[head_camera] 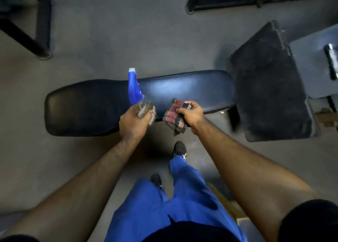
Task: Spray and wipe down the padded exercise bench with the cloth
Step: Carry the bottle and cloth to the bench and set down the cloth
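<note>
A long dark blue padded bench (192, 90) lies crosswise in front of me, wider at its left end. My left hand (132, 123) grips a clear spray bottle (144, 107) with a blue trigger head pointing away over the pad. My right hand (191, 113) holds a folded red-and-brown checked cloth (173, 117) at the bench's near edge, just above the pad's right half. The two hands are close together, side by side.
A black padded seat section (270, 88) stands to the right of the bench, with a grey platform (314, 66) beyond it. Black metal frames (42, 27) stand on the grey floor at the far left and far right. My feet are just below the bench.
</note>
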Available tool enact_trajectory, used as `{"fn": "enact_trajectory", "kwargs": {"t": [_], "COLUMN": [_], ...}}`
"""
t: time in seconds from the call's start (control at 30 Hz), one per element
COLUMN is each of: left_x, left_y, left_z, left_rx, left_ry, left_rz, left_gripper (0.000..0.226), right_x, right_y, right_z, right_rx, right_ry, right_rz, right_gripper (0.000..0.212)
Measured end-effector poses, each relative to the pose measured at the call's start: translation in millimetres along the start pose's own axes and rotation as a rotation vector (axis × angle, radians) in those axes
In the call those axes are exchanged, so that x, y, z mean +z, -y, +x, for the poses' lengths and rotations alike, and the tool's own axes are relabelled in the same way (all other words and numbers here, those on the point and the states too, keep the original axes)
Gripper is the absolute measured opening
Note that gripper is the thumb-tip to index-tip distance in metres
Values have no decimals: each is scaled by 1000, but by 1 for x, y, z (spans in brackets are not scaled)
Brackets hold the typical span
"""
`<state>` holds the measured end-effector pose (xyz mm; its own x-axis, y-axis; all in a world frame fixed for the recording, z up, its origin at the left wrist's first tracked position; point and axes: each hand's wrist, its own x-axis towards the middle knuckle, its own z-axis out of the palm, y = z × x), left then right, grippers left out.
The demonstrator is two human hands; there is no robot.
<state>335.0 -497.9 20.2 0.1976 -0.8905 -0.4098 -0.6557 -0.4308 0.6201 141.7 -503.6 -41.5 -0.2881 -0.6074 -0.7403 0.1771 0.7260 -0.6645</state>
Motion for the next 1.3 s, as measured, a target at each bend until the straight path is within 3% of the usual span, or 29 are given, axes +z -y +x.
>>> {"fn": "enact_trajectory", "kwargs": {"t": [0.27,0.5,0.67,0.73,0.87,0.97,1.1,1.3], "left_x": [39,69,78,78,76,68,51,32], "left_y": [16,26,32,34,38,34,33,49], "left_z": [118,173,171,170,171,166,155,157], "left_rx": [-141,-130,-110,-122,-148,-170,-196,-190], "left_ry": [-65,-115,-157,-164,-115,-103,-78,-24], "left_rz": [-27,9,42,41,62,52,48,143], "left_gripper": [32,36,36,36,40,45,42,65], "right_x": [59,88,91,89,85,83,84,111], "right_y": [18,13,0,-1,-1,4,12,32], "right_z": [135,205,228,230,215,193,155,115], "right_rx": [43,73,-72,-167,-278,-407,-524,-730], "right_ry": [45,190,86,14,-74,-58,165,319], "right_rz": [-85,-224,-692,-930,-1068,-1001,-727,-615], "right_gripper": [30,29,29,43,68,67,66,76]}}
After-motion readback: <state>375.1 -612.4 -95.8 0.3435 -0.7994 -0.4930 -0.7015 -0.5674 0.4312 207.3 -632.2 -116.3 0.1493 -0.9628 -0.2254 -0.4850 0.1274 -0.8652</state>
